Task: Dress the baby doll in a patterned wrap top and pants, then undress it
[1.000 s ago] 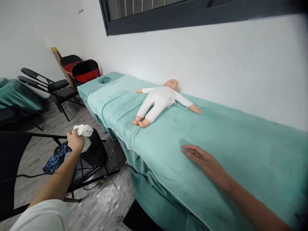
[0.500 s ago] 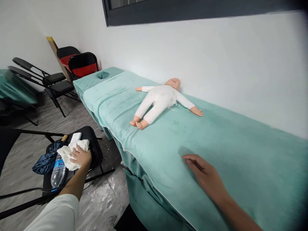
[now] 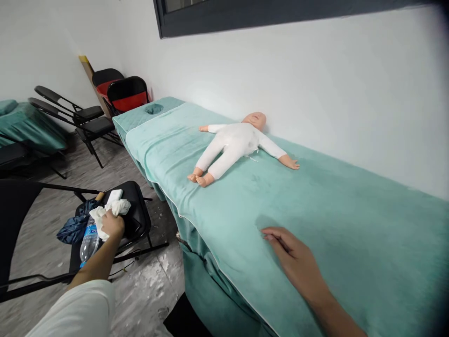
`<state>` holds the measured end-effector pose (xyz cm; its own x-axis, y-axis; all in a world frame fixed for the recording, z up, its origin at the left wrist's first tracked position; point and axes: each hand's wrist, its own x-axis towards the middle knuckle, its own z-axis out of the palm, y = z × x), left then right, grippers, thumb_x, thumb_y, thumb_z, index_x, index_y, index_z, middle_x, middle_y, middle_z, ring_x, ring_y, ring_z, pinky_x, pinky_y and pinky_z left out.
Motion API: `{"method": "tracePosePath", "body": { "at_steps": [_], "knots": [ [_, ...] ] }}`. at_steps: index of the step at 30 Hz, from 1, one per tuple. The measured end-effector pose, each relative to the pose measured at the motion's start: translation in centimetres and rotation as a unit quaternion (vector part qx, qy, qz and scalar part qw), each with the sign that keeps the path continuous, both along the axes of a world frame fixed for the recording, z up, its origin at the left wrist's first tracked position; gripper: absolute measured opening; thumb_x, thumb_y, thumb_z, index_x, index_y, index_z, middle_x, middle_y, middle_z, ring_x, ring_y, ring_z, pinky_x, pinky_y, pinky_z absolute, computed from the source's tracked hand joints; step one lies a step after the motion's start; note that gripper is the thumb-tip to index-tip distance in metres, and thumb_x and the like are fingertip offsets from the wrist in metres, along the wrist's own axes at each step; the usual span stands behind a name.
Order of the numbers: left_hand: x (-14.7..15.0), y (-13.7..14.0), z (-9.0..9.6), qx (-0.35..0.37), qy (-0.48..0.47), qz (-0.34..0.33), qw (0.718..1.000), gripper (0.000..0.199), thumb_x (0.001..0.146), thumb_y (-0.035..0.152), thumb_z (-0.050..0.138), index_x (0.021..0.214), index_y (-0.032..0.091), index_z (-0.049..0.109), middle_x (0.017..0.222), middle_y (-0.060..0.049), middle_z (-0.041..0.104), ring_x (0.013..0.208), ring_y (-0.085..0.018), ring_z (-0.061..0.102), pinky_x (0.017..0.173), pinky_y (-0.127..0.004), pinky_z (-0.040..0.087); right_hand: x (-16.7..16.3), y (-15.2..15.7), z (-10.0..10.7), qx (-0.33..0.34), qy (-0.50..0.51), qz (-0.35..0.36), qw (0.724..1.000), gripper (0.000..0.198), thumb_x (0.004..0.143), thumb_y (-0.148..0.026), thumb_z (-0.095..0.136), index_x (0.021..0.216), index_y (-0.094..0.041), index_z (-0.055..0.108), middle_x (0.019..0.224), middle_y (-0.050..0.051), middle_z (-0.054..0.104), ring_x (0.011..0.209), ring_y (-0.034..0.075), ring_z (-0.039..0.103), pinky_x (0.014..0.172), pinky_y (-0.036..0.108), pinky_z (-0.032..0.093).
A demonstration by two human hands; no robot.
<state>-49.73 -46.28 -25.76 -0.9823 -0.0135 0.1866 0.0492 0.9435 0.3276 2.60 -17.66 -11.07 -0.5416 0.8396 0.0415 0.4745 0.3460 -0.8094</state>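
Observation:
My left hand (image 3: 112, 223) is closed on a crumpled white cloth (image 3: 119, 206) over the seat of a black folding chair (image 3: 138, 206). Its fingertips are partly hidden in the folds. Beside the cloth lie a clear plastic bottle (image 3: 90, 243) with a blue label, a dark blue bundled fabric (image 3: 73, 229) and a small white box-like item (image 3: 114, 195). My right hand (image 3: 293, 255) hovers low over the green bed cover, thumb and index fingertips together, with nothing visible between them. A baby doll (image 3: 234, 140) in a white body suit lies on its back farther up the bed.
The long bed (image 3: 217, 220) with its green cover runs along the white wall, under a dark window frame (image 3: 245, 18). Black folding chairs (image 3: 94, 125) and red-backed chairs (image 3: 128, 100) stand at its far end. Another green-covered bed (image 3: 31, 124) is at far left.
My left hand has gathered the white cloth into a tighter bunch and drawn slightly back. The right hand has shifted a little left, and the view has turned slightly.

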Motion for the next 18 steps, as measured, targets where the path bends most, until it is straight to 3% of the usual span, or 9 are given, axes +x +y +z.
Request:
{"method": "tracePosePath", "body": {
  "at_steps": [2, 7, 10, 18],
  "knots": [
    [-1.6, -1.7, 1.7, 0.006, -0.013, -0.001, 1.0, 0.049, 0.088, 0.025, 0.05, 0.136, 0.015, 0.048, 0.133, -0.02, 0.055, 0.12, -0.035, 0.056, 0.098, -0.052, 0.045, 0.1, 0.0, -0.1, 0.002, 0.001, 0.005, 1.0, 0.031, 0.094, -0.049, 0.052, 0.1, -0.026, 0.071, 0.109, 0.004, 0.072, 0.101, 0.023, 0.066, 0.092, 0.036, 0.05],
    [-3.6, -5.0, 5.4, 0.01, 0.011, 0.035, 0.999, 0.049, 0.089, 0.022, 0.047, 0.138, 0.015, 0.044, 0.135, -0.019, 0.048, 0.113, -0.031, 0.057, 0.091, -0.045, 0.048, 0.4, -0.2, -0.3, 0.009, 0.007, 0.011, 1.0, 0.032, 0.095, -0.05, 0.051, 0.1, -0.026, 0.071, 0.11, 0.003, 0.072, 0.102, 0.022, 0.065, 0.093, 0.035, 0.049],
    [-3.1, -5.8, 6.2, 0.007, 0.027, 0.037, 0.999, 0.051, 0.088, 0.02, 0.049, 0.138, 0.014, 0.045, 0.135, -0.018, 0.047, 0.112, -0.031, 0.054, 0.088, -0.044, 0.047, 0.4, -0.2, -0.6, 0.019, 0.004, 0.019, 1.0, 0.031, 0.096, -0.049, 0.05, 0.1, -0.027, 0.071, 0.111, 0.003, 0.071, 0.103, 0.022, 0.065, 0.092, 0.035, 0.049],
    [-1.1, -5.9, 8.0, -0.003, 0.056, -0.04, 0.998, 0.052, 0.086, 0.012, 0.054, 0.137, 0.009, 0.049, 0.134, -0.015, 0.043, 0.109, -0.027, 0.048, 0.087, -0.039, 0.04, 0.4, -0.3, -1.0, 0.063, 0.021, 0.057, 0.996, 0.027, 0.099, -0.042, 0.048, 0.101, -0.026, 0.069, 0.11, 0.003, 0.071, 0.103, 0.02, 0.066, 0.094, 0.034, 0.049]
  ]
}}
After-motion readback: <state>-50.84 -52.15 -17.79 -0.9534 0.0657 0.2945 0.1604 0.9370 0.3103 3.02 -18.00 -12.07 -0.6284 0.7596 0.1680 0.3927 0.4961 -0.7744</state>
